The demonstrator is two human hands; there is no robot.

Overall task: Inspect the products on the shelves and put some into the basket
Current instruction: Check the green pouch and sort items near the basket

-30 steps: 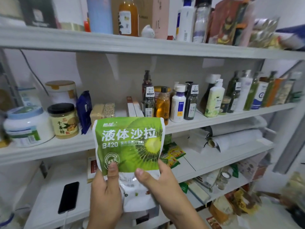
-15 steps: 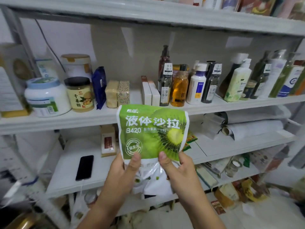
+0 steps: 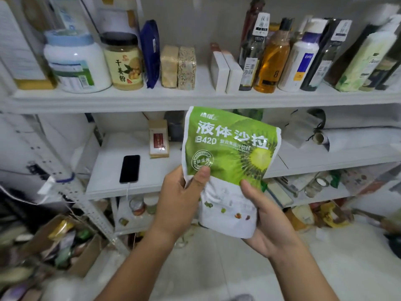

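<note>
Both hands, left hand (image 3: 180, 198) and right hand (image 3: 263, 222), grip green pouch (image 3: 230, 161) by its lower edges; slick film could slip, no basket visible.

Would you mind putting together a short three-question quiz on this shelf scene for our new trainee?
1. True or false: both hands hold the green pouch.
2. Which item lies flat on the lower shelf, left of the pouch? A) black phone B) amber bottle C) blue packet
3. Fill in: the yellow jar with the black lid stands between the white tub and the ____ packet.

Key
1. True: the left hand pinches the pouch's left edge, and the right hand grips its lower right.
2. A
3. blue
</note>
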